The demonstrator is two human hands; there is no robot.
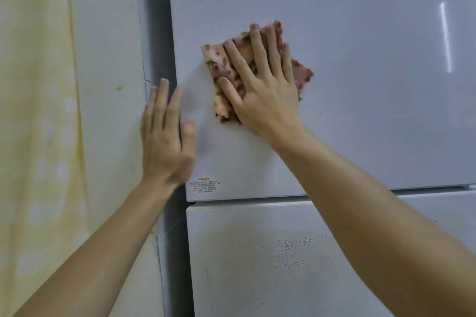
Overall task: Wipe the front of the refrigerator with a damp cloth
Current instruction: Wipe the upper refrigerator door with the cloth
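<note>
The floral pink cloth [226, 69] lies flat against the upper door [360, 85] of the white refrigerator [347, 59], pinned there by the right hand [260, 85], whose fingers [260, 51] are straight and spread across it. The left hand [164, 134] rests at the door's left edge with its fingers [163, 100] straight and close together, holding nothing. Below, the lower door [257, 265] carries dark specks [296, 252], a small red-printed label [204, 186] sits at the upper door's bottom left corner, and a pale yellow curtain [33, 110] hangs by the wall [108, 85] to the left.

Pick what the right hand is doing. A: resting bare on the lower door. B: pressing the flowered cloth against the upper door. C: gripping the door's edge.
B: the right hand lies flat, fingers spread, over the flowered cloth on the upper door.
</note>
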